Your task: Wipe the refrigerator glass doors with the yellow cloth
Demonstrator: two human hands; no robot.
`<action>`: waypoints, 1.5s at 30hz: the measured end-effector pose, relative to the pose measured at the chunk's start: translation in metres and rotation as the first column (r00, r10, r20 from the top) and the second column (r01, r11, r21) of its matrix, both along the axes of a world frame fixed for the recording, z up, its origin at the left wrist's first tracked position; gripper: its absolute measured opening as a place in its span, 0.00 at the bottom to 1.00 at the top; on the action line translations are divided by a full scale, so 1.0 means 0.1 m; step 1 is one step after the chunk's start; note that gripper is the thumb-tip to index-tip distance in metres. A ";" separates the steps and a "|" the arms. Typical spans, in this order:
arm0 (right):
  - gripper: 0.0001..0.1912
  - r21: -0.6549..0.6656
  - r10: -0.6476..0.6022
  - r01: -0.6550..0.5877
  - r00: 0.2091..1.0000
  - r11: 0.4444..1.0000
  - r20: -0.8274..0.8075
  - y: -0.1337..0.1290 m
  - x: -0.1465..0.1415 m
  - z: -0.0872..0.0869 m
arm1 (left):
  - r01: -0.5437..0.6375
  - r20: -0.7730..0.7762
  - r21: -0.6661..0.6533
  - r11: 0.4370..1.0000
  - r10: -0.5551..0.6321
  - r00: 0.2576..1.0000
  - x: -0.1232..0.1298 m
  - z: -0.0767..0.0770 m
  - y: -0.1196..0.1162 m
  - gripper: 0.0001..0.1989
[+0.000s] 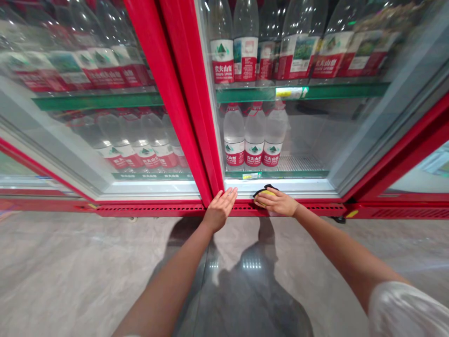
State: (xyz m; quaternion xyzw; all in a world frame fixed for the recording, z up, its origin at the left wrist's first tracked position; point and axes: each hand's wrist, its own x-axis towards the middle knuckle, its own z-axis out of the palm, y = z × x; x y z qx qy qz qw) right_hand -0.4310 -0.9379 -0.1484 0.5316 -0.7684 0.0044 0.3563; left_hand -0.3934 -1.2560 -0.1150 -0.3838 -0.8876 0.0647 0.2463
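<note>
My left hand (220,208) lies flat with fingers stretched against the bottom corner of the red door frame (189,93), holding nothing. To its right, my right hand (278,202) is closed on a yellow and black cloth (267,190), pressed at the lower edge of the right glass door. Behind that glass, three water bottles (254,140) with red and white labels stand on the lower shelf, just above my hands. The cloth is partly hidden under my fingers.
More bottles (222,51) fill the upper shelf behind the right door. The left door (105,185) has two rows of bottles behind it. A red vented base strip (140,210) runs along the grey tiled floor (70,267). Another cooler (410,187) stands at the right.
</note>
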 end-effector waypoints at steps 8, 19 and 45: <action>0.20 0.066 0.031 -0.029 0.999 0.997 -0.032 -0.13 -0.12 0.08 | 0.009 0.073 -0.089 0.996 -0.003 0.997 0.00 -0.24 0.37 0.35; 0.22 0.040 -0.124 0.124 0.992 0.991 -0.007 0.61 0.04 -0.02 | 0.097 0.102 -0.090 0.991 -0.088 0.991 -0.05 -0.40 0.70 0.32; 0.26 -0.110 -0.298 0.306 0.951 0.945 0.084 1.55 0.21 -0.15 | 0.257 -0.072 -0.083 0.963 -0.263 0.962 -0.39 -0.40 1.38 0.33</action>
